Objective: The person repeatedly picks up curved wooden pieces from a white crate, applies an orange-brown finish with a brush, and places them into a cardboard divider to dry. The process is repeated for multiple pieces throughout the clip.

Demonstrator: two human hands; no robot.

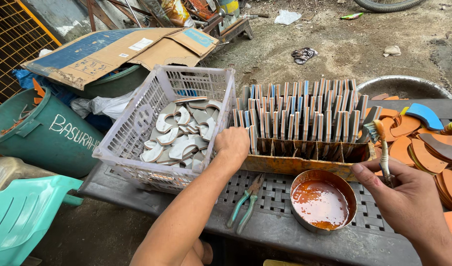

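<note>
Pliers (245,202) beside glue tin (323,201); crate (137,128) left.

The left hand (232,143) rests on the rim of a white perforated plastic crate (137,123) of pale curved pieces (181,135). At four o'clock, the right hand (406,197) grips an orange-stained brush (376,133) beside a round metal bowl of orange liquid (322,201). Green-handled pliers (245,203) lie at six o'clock.

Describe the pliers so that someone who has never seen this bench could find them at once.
Start at the dark slatted bench. In front of the white crate and left of the round tin of orange liquid lie the pliers. Their green handles set them apart; nothing else there is a metal hand tool.
</note>
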